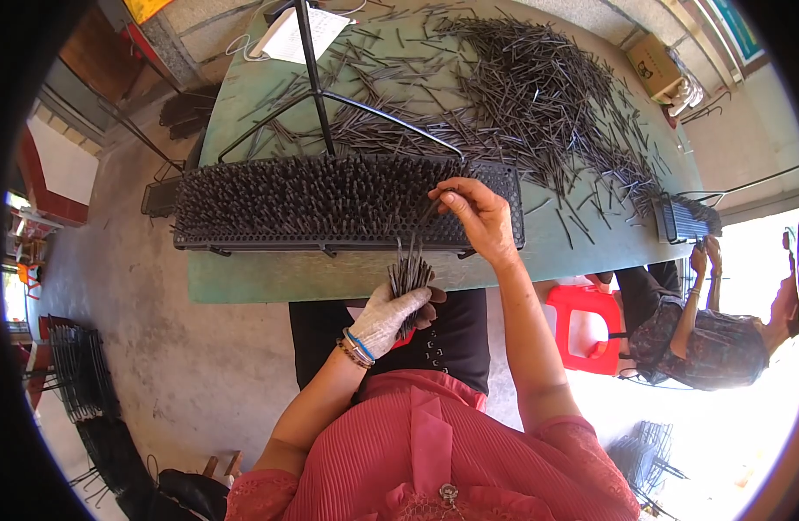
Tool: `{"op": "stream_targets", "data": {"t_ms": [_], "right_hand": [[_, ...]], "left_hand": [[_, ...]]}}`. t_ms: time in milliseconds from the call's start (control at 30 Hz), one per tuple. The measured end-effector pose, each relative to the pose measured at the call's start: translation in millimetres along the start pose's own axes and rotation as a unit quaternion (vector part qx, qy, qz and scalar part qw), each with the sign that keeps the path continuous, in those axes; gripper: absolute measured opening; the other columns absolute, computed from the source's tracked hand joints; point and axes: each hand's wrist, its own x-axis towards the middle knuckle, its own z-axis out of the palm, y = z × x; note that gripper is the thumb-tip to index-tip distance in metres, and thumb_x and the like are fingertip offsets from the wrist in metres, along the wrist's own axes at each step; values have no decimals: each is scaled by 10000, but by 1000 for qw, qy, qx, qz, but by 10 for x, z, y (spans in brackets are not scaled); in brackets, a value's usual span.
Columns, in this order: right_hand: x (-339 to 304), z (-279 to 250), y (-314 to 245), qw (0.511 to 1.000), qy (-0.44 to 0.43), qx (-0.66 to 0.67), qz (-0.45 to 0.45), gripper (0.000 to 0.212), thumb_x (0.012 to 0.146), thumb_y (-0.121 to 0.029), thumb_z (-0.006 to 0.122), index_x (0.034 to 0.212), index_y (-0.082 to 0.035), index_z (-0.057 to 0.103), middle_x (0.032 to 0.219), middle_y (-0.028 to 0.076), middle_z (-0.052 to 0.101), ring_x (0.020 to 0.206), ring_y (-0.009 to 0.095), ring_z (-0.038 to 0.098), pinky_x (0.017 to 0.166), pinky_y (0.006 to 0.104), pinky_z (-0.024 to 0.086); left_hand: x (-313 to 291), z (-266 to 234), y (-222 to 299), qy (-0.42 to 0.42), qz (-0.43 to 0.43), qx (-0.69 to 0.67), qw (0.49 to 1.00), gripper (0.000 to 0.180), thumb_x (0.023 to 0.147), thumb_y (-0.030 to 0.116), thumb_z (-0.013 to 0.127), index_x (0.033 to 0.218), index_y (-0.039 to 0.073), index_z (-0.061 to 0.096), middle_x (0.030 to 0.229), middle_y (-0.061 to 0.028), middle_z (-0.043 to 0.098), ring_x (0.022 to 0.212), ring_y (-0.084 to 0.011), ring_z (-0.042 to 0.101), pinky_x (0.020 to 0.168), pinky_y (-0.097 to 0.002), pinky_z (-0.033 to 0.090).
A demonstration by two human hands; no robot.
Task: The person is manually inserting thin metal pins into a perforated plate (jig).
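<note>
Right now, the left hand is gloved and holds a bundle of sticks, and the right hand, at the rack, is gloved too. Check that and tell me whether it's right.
Not quite: the head view shows the right hand at the rack bare. The left hand is gloved and holds a bundle of sticks.

"What do we wear on our left hand?"
"A whitish knit glove, with a blue bracelet and a dark beaded bracelet at its cuff."
"And our clothes?"
"We have on a pinkish-red pleated blouse with short lace sleeves, an ornate brooch and black trousers."
</note>
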Motion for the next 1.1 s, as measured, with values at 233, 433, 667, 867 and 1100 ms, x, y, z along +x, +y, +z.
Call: {"op": "stream_targets", "data": {"t_ms": [233,433,667,867,1100], "right_hand": [[68,-45,-73,998,-16,-51,-24,174,955,-50,592,1111,16,634,982,90,718,833,118,656,774,254,542],[-17,18,-55,997,27,-72,-33,170,948,-44,595,1100,16,640,968,98,726,845,124,676,773,259,547],[3,-97,-91,993,-23,-97,-54,146,947,-43,597,1075,14,640,983,83,721,857,120,660,784,257,538],[-26,-101,0,998,-32,-48,-26,140,935,-44,615,1060,3,656,973,68,720,880,113,650,800,257,527],[-71,134,-138,946,12,-267,-183,205,816,-40,717,1020,-34,711,969,101,699,872,259,641,797,339,497]], "left_hand": [[-13,2,19,-5,-1,-4,1000,228,949,142,591,1149,38,557,1016,-96,686,743,-105,640,643,-250,545],[-18,4,32,-6,0,-7,1000,242,952,133,581,1171,37,543,1021,-105,682,742,-107,637,641,-248,546],[3,-49,15,-7,-16,-10,1000,225,949,139,589,1147,38,557,1017,-99,685,744,-106,636,645,-249,546],[13,-42,0,-1,-15,-9,1000,213,945,150,599,1122,37,567,1013,-94,688,740,-106,638,639,-248,545],[-16,-6,4,1,9,11,1000,193,951,152,591,1090,19,589,991,-89,690,748,-110,643,640,-250,545]]}}
